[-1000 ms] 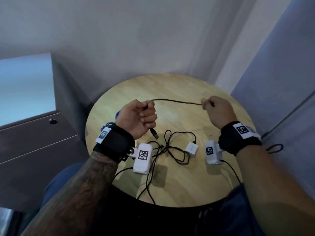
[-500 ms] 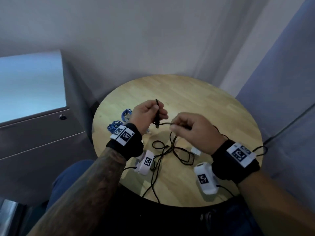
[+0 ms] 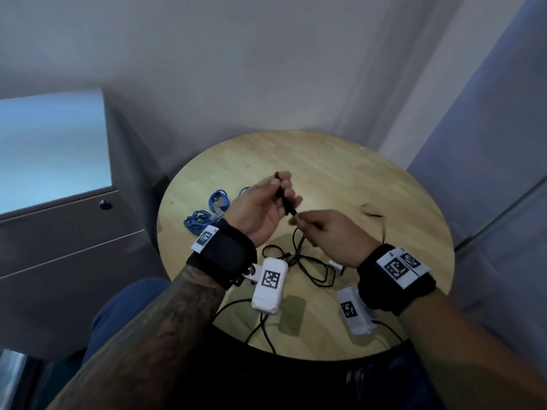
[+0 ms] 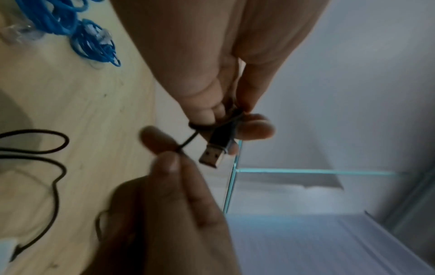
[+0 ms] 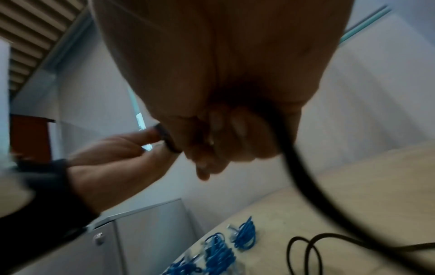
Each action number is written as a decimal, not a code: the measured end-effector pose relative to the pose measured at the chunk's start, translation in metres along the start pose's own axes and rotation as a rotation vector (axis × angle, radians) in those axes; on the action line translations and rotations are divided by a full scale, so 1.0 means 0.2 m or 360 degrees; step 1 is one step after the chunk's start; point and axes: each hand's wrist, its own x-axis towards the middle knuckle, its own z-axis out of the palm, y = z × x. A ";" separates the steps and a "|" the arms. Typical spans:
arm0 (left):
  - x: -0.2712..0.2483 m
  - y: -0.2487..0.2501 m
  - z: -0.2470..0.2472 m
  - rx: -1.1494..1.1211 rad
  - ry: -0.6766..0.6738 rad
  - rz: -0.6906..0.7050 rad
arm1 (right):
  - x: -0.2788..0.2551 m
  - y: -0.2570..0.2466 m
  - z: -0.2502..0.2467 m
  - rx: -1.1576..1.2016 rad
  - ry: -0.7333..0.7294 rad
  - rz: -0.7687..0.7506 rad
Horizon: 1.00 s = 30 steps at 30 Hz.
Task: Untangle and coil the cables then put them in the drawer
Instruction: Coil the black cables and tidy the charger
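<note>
blue cables [image 3: 207, 210], drawer cabinet [image 3: 68, 232], round table [image 3: 340, 161]

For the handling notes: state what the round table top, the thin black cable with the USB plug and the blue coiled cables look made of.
Round table top: looks like pale wood, matt, with faint plank lines and grain.
Thin black cable: likely rubbery plastic sheath, matt, bending freely; its USB plug has a dull metal shell.
Blue coiled cables: probably smooth plastic jacket, with clear plastic-looking connectors.
</note>
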 end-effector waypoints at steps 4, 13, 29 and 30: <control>0.01 0.03 -0.09 0.0182 0.0305 0.0313 | -0.06 -0.13 0.04 0.0012 -0.0190 -0.0182; -0.06 -0.13 0.07 0.1314 0.0001 0.0086 | -0.07 -0.18 -0.25 0.0444 0.0687 -0.0125; 0.00 0.08 -0.09 0.0196 0.0437 0.0416 | -0.01 -0.13 0.04 0.0052 -0.0072 -0.0187; -0.01 0.08 -0.07 0.0377 0.0483 0.0485 | -0.03 -0.16 0.00 0.0115 -0.0037 -0.0172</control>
